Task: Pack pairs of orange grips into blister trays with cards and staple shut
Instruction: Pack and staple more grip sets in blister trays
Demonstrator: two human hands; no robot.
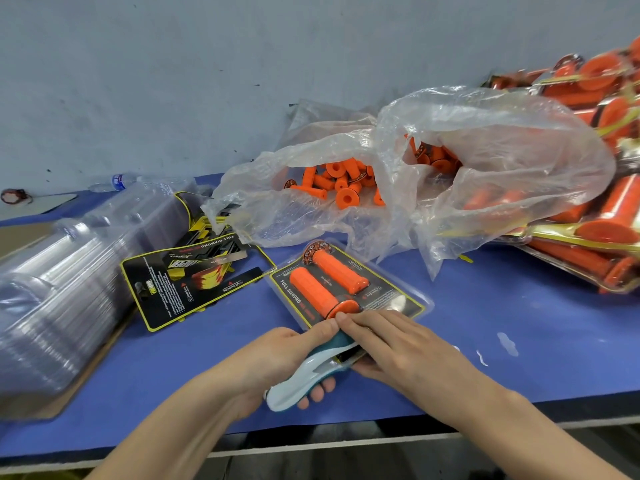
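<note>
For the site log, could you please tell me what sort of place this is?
Probably a factory packing bench: stacked empty blister trays, a bag of loose orange grips, finished packs piled right.

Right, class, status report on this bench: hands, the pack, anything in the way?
Left hand grips stapler. Right hand holds near edge of pack at stapler mouth. Two orange grips and card inside pack. Bag of loose grips behind, not blocking.

A clear water bottle (116, 181) with a blue label lies at the far left of the blue bench (519, 299). Small white scraps (507, 342) lie near the right edge.
</note>
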